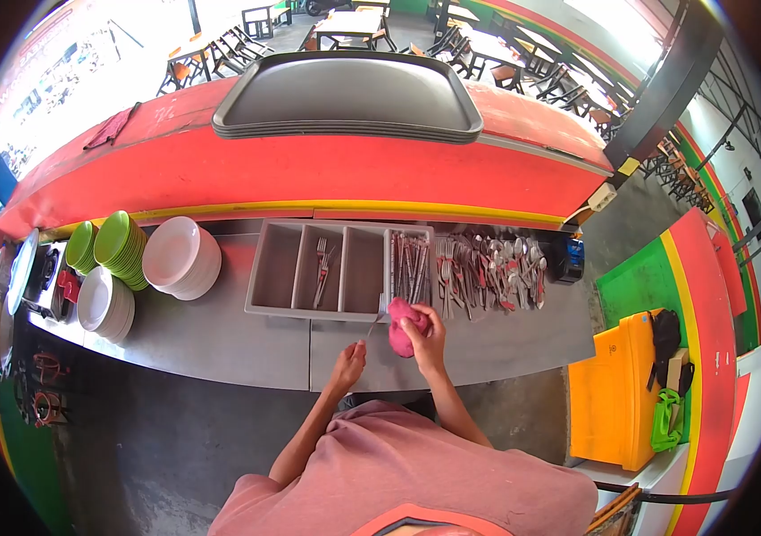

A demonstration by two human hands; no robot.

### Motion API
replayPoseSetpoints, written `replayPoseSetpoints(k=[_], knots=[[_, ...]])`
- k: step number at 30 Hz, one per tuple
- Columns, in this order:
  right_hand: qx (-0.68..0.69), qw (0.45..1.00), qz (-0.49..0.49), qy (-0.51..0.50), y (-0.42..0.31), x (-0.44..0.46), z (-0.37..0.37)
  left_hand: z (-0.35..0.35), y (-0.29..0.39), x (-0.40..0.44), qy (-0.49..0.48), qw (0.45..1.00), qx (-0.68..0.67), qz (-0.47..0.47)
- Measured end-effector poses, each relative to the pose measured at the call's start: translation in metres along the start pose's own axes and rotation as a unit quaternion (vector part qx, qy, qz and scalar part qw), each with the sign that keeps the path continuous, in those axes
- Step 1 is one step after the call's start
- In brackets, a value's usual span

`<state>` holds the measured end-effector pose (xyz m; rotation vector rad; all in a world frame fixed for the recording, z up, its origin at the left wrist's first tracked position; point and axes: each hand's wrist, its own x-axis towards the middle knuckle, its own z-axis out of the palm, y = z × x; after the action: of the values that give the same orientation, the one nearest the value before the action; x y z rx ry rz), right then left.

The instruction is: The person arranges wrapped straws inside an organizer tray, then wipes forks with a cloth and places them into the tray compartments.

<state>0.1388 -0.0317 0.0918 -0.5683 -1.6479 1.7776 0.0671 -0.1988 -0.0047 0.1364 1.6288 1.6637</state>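
Note:
My left hand is closed on the handle end of a fork, which points up and away from me, its head beside the cloth. Bunched in my right hand is a pink cloth, right next to the fork. Just beyond both hands lies a grey cutlery tray with several compartments. A few forks lie in its second compartment from the left, and the rightmost one holds many pieces of cutlery. To the right, a loose heap of spoons and forks covers the steel counter.
Stacked green bowls and white bowls stand at the left of the steel counter. Dark serving trays are piled on the red ledge behind. An orange bin stands at right.

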Motion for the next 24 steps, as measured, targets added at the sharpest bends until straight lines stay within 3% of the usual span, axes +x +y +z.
replayPoseSetpoints(k=[2,5,10,14,24], knots=[[-0.023,0.999,0.000,-0.037,-0.003,-0.009,0.008,0.004,0.030,-0.018,0.003,1.000,-0.006,-0.030],[-0.034,0.993,-0.003,-0.113,-0.001,-0.022,0.020,-0.001,0.028,-0.022,-0.070,0.992,-0.098,-0.030],[-0.113,0.970,-0.077,-0.203,0.001,-0.032,0.030,-0.001,0.020,-0.024,-0.107,0.992,-0.067,-0.022],[-0.086,0.979,-0.027,-0.182,0.002,-0.029,0.026,-0.007,0.024,-0.029,-0.161,0.985,-0.063,-0.020],[-0.123,0.986,-0.049,-0.104,-0.004,-0.020,0.008,0.008,0.037,-0.036,-0.199,0.980,-0.021,-0.003]])
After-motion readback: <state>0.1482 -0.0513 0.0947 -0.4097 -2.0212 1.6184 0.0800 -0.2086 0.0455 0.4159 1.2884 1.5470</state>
